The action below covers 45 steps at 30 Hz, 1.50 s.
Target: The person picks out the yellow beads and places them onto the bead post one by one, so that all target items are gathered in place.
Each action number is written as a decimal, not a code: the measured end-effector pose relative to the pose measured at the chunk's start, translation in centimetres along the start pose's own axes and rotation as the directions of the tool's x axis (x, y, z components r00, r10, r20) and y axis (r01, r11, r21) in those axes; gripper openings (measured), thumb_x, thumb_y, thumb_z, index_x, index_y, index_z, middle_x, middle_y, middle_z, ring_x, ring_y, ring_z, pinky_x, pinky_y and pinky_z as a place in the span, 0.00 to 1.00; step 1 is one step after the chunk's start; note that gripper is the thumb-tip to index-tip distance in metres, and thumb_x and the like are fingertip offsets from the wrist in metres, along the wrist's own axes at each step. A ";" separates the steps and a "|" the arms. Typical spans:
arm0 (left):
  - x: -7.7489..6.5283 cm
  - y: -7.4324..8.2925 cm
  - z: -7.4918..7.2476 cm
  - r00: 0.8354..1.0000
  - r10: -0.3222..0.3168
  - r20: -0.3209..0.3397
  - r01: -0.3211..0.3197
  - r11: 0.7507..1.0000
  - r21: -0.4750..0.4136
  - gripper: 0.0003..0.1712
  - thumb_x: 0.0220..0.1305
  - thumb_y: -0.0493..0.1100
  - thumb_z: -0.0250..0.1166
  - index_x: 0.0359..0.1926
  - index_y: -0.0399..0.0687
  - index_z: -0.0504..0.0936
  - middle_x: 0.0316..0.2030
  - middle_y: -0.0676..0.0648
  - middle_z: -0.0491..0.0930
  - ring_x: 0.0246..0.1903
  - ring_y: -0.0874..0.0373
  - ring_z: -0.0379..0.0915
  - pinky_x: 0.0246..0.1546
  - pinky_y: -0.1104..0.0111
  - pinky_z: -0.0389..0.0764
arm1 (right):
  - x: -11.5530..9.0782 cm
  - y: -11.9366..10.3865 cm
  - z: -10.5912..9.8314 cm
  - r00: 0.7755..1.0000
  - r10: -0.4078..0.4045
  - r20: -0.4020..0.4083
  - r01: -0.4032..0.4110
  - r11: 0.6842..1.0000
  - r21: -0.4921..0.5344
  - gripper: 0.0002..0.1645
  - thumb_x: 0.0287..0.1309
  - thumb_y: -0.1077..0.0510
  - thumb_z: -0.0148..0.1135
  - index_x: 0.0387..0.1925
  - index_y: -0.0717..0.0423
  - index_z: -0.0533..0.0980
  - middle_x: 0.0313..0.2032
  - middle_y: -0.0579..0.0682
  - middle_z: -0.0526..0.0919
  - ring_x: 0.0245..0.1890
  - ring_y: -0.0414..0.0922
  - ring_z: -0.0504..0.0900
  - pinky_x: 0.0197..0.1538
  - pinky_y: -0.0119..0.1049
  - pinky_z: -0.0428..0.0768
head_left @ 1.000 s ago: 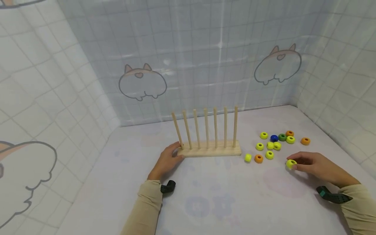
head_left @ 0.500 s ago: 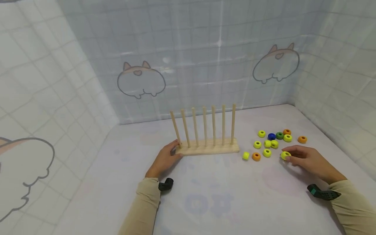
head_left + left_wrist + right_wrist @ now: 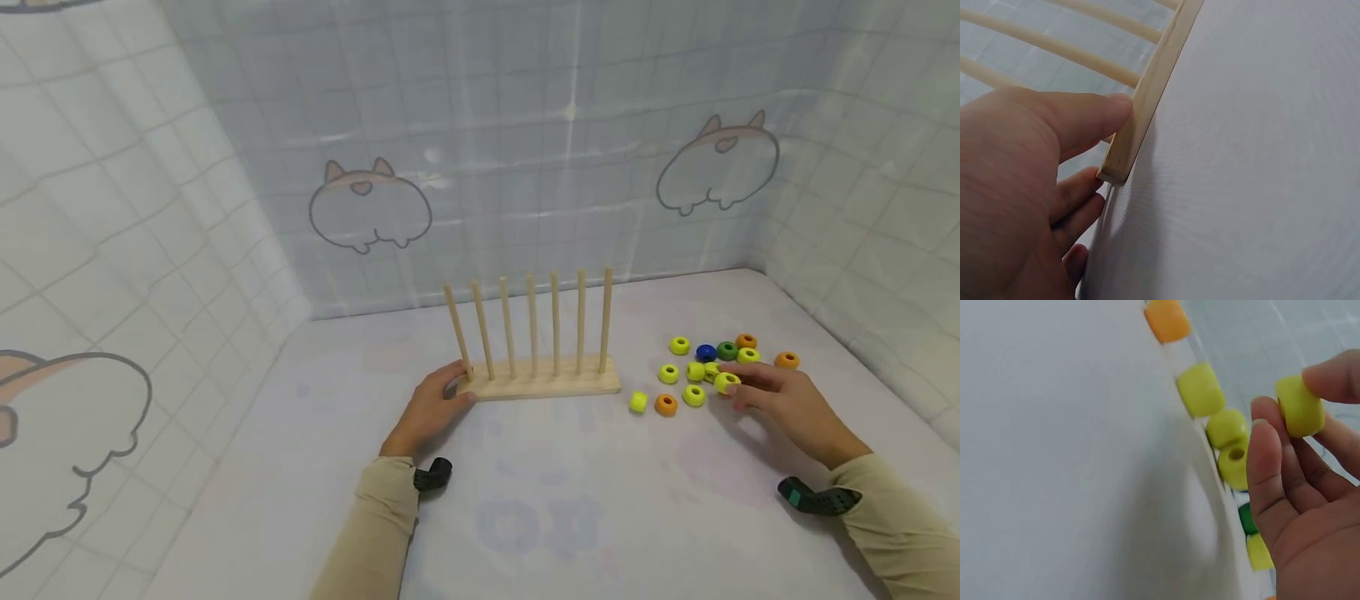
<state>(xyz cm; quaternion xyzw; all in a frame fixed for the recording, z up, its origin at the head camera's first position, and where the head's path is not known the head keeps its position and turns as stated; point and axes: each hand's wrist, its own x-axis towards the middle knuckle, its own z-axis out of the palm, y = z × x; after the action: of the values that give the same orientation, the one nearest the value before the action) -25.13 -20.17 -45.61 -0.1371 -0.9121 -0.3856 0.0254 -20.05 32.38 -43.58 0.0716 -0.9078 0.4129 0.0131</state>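
A wooden peg stand [image 3: 540,385] with several upright dowels sits on the table. My left hand [image 3: 427,412] grips the left end of its base; in the left wrist view the thumb [image 3: 1100,115] presses the front edge while other fingers reach behind the end. Over on the right, my right hand [image 3: 795,408] pinches a yellow bead [image 3: 1300,406] between thumb and fingers. That bead is held above the table, close to the loose beads. In the head view it partly covers a yellow bead [image 3: 711,372] behind it.
Several yellow beads lie right of the stand, among them a sideways one [image 3: 638,402]. Orange beads [image 3: 666,405], a blue bead [image 3: 706,353] and a green bead [image 3: 727,351] lie with them. Tile-patterned sheets [image 3: 510,167] rise behind and at both sides.
My right hand has moved left and away from me with the yellow bead, closer to the group of beads. The left hand stays on the stand's end. The head view shifts slightly.
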 end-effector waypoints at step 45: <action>0.1 -0.2 0.2 1.000 0.000 -0.014 0.000 1.000 0.028 0.32 0.68 0.49 0.65 0.69 0.43 0.73 0.72 0.47 0.65 0.73 0.43 0.55 0.72 0.47 0.54 | 7.3 -8.0 3.4 0.996 -0.075 -0.050 0.090 0.887 0.452 0.23 0.73 0.55 0.55 0.66 0.54 0.73 0.60 0.55 0.78 0.52 0.46 0.81 0.53 0.31 0.80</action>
<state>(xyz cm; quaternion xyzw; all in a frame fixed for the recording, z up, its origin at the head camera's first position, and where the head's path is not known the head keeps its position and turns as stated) -25.28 -20.11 -45.88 -0.1340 -0.9172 -0.3736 0.0339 -25.99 23.78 -39.25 0.1048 -0.7821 0.6137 0.0274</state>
